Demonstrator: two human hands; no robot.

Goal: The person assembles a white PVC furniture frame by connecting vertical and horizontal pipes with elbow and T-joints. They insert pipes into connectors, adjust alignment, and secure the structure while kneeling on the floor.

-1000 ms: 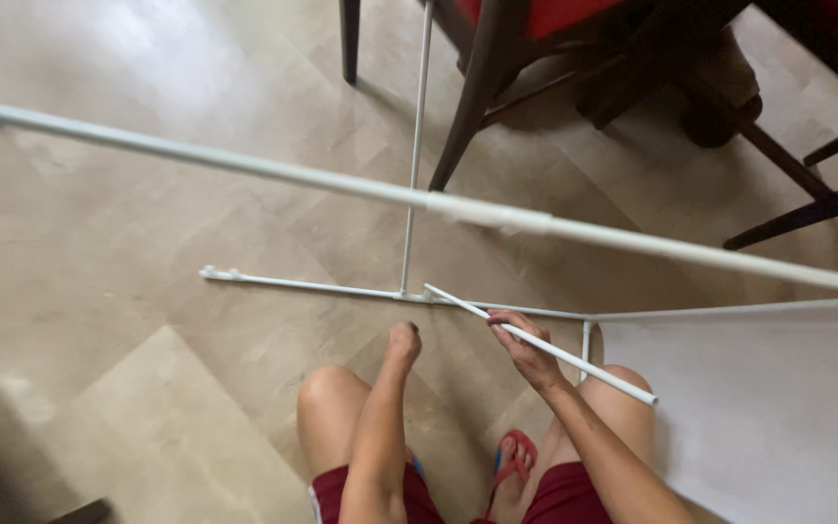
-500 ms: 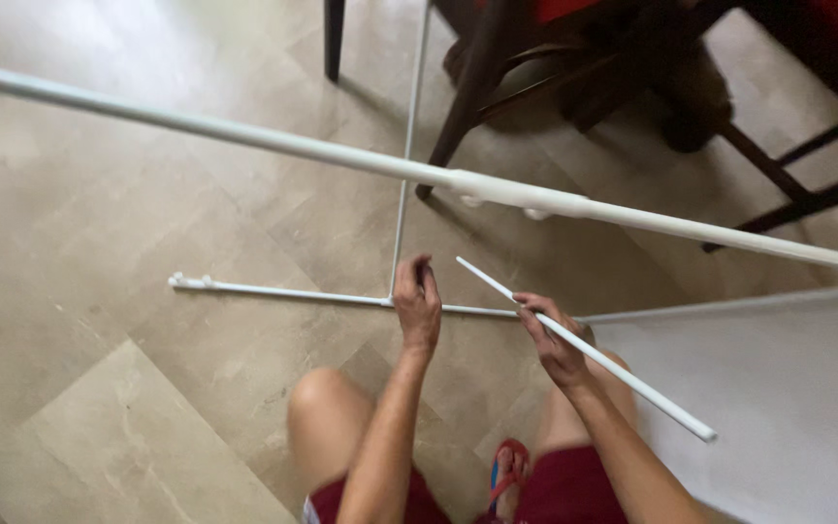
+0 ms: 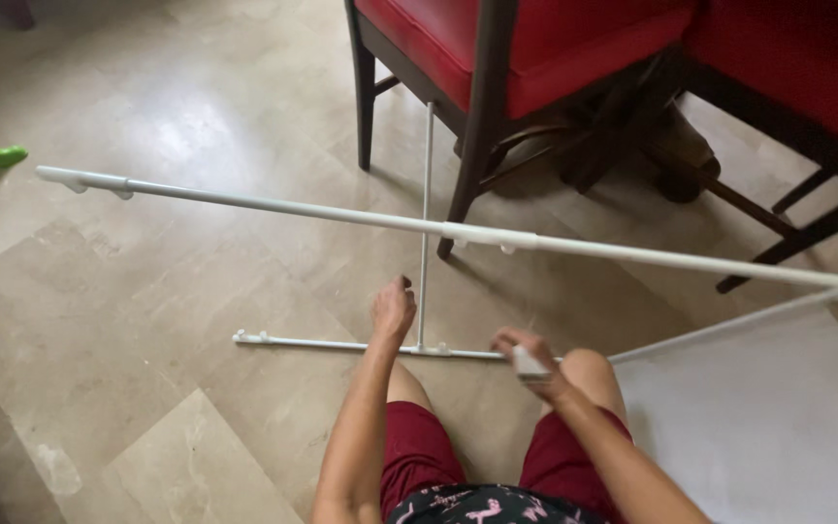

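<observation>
Seen from above, a person in dark red shorts sits on a beige tiled floor amid thin white metal rods. The left hand reaches forward with fingers curled loosely beside an upright white rod, close to where it meets a floor rod lying crosswise; whether it actually grips the rod cannot be told. The right hand is clenched around the end of a short white rod, held above the right knee. A long white rail crosses the scene at a slant. A dark wooden chair with a red seat stands beyond, and white fabric lies at the right.
</observation>
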